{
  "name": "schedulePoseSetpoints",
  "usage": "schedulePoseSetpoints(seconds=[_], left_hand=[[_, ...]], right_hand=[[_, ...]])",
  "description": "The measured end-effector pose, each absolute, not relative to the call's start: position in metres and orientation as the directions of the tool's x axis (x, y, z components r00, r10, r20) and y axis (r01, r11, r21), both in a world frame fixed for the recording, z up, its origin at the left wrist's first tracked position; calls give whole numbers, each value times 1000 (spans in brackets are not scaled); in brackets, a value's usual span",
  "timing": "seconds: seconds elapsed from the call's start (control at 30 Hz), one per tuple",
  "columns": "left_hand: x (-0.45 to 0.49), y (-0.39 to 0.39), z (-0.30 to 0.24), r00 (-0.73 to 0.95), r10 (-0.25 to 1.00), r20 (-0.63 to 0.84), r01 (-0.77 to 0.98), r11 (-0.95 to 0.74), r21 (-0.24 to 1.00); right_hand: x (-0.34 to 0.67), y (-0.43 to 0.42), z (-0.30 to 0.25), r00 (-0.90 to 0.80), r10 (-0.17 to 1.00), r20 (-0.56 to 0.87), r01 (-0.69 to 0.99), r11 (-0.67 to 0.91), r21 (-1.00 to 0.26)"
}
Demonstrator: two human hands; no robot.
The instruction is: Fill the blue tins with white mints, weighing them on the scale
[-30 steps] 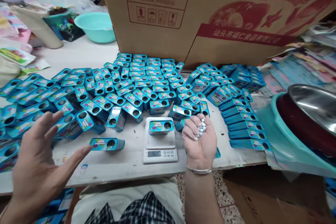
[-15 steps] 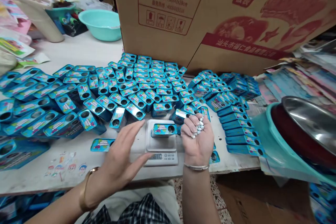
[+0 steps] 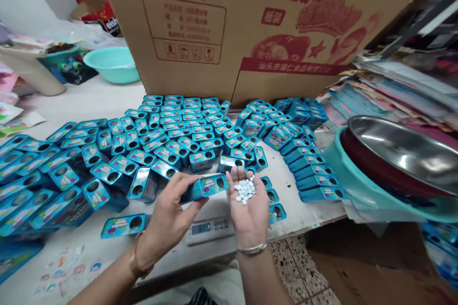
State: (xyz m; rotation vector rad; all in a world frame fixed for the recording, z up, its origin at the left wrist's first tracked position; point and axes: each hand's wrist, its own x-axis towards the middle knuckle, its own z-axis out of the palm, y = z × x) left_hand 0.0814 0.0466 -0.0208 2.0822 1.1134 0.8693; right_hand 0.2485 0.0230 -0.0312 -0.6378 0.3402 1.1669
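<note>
The tin is off the scale! Half a second ago it sat on the platform with the left hand sliding in. Now the left hand (image 3: 171, 209) is clamped on the blue tin (image 3: 207, 186), thumb under and fingers over, holding it tilted just above the scale (image 3: 214, 227). The right hand (image 3: 249, 212) has changed too: it was curled loosely over the sweets, and now it lies open, palm up, to the right of the scale. A small heap of white sweets (image 3: 245, 191) rests on the palm, right next to the tin's round hole.

Both hands and the lifted tin block the scale's platform, so only its front strip with the lit display shows. Behind the scale, a crowd of matching tins (image 3: 171, 138) fills the worktop (image 3: 89, 105), packed row on row up to a big cardboard box (image 3: 250, 33). Left of the scale, one loose tin (image 3: 123, 225) lies flat by itself. To the right of the scale a neat column of tins (image 3: 315, 171) runs along the worktop's edge, and the nearest few are partly hidden behind the right hand. Further right a steel bowl (image 3: 404, 147) sits in a teal basin (image 3: 339, 167). Far behind the scale to the left stands a teal bowl (image 3: 110, 64).
</note>
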Motion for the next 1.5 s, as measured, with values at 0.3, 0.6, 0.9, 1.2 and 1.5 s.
schedulePoseSetpoints(seconds=[0.3,0.6,0.9,1.2,1.5], left_hand=[[116,80,50,869,494,15,494,-869,19],[122,77,60,882,469,-42,462,-880,-108],[114,73,66,884,468,6,465,-877,-120],[102,75,64,880,475,21,473,-869,-146],[98,74,68,878,474,69,479,-868,-133]], right_hand=[[235,36,-48,113,849,-516,-992,126,-10],[239,36,-39,70,847,-528,-986,137,90],[233,33,-31,17,854,-521,-988,94,123],[227,37,-36,46,870,-491,-990,107,96],[220,38,-48,21,883,-469,-997,56,62]])
